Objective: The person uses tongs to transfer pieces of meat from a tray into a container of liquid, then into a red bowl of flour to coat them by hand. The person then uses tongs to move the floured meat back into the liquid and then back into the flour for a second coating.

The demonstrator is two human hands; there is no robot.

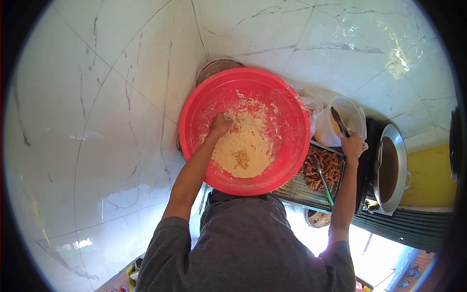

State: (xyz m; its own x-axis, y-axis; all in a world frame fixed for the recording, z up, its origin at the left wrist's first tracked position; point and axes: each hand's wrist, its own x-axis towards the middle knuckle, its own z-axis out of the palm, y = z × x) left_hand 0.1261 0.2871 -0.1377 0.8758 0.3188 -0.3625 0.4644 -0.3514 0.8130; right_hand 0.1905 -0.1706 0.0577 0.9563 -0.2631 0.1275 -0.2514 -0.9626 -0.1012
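A large red basin (194, 107) in front of me holds pale flour (255, 136), clumpy toward the far side. A small heap of light strips (241, 158) lies on the flour. My left hand (222, 124) is inside the basin at the flour's left edge, with its fingers curled; what is in them is hidden. My right hand (353, 145) is closed around dark tongs (339, 120). The tongs point up and away, over a translucent tub (357, 114) with yellowish contents.
Right of the basin, a rack tray (296, 187) holds browned fried pieces (323, 168) and green-handled tongs (322, 179). Farther right stands a wok (402, 168) of brown liquid on a dark stove. Marbled tile walls (131, 97) close in the left and back.
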